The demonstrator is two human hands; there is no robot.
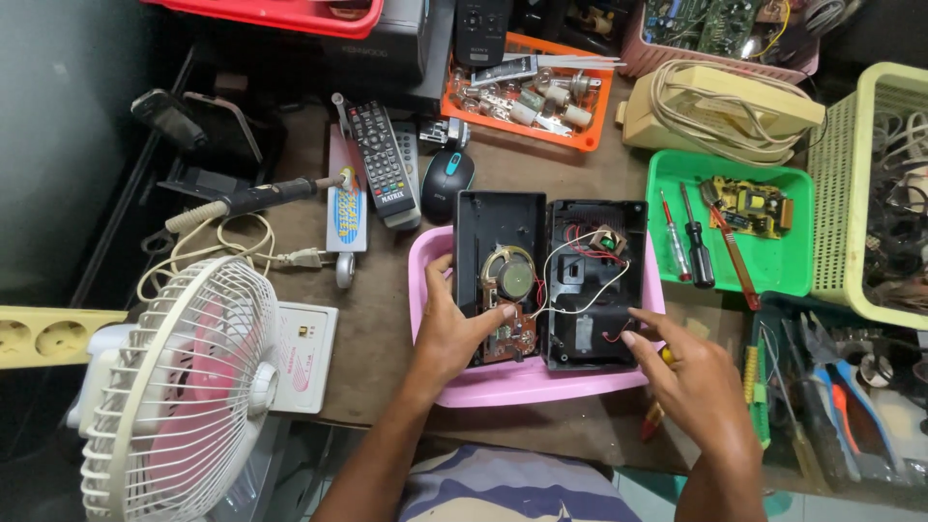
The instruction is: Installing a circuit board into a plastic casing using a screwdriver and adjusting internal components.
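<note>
An opened black radio casing [551,280], lying across a pink tray [425,256] at the bench's near centre, is gripped by the left hand [454,329]; its right half is touched by the loosely spread right hand [691,377].

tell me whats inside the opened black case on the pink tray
Left half of the black case: a round speaker and brown circuit board, partly covered by the left hand. Right half: red and white wires.
</note>
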